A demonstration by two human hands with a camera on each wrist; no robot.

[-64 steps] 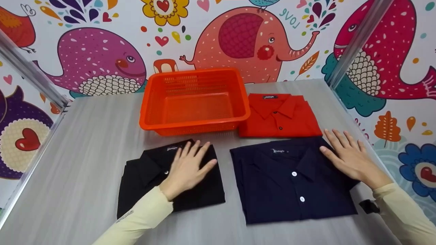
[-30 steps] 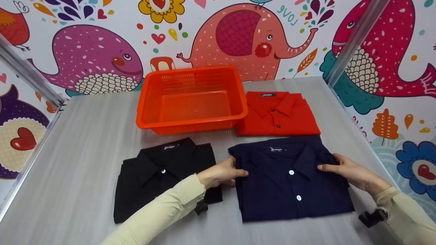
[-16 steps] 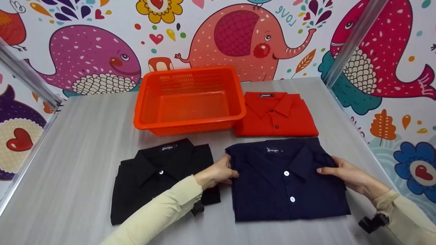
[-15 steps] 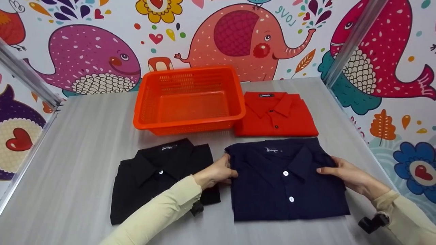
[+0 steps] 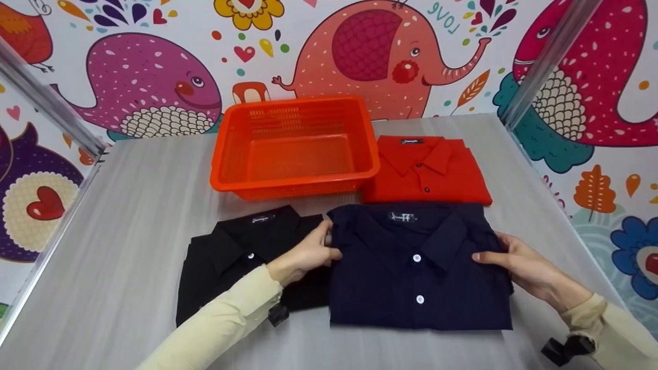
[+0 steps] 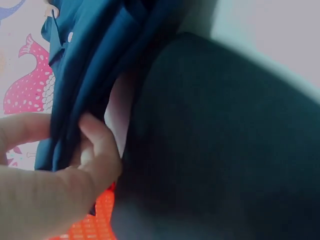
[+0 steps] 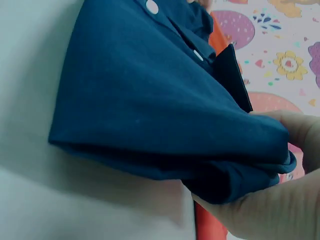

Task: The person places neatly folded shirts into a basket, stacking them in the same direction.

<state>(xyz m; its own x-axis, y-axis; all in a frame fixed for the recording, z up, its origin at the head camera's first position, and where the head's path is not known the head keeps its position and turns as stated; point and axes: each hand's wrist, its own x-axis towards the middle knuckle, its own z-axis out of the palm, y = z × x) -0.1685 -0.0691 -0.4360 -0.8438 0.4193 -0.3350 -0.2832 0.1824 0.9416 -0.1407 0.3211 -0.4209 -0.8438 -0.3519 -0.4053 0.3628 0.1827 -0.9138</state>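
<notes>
A folded navy shirt (image 5: 390,277) with white buttons is held between both hands in the head view. My left hand (image 5: 306,254) pinches its left side, thumb on top and fingers beneath; the left wrist view shows the layered navy edge between them. At the opposite side my right hand (image 5: 534,270) grips the shirt the same way, and in the right wrist view the folded cloth (image 7: 240,145) bunches in the grasp. Under the left forearm lies a folded black shirt (image 5: 226,262), partly covered by that hand and the navy shirt's edge.
An orange plastic basket (image 5: 293,185) with nothing in it stands at the back of the table (image 5: 139,205). To its right lies a folded red shirt (image 5: 432,174). Cartoon-printed walls (image 5: 360,46) enclose the back and sides.
Earlier both hands lay flat on the black and navy shirts. They have since taken hold of the navy shirt's sides and shifted it left, its left edge now overlapping the black shirt.
</notes>
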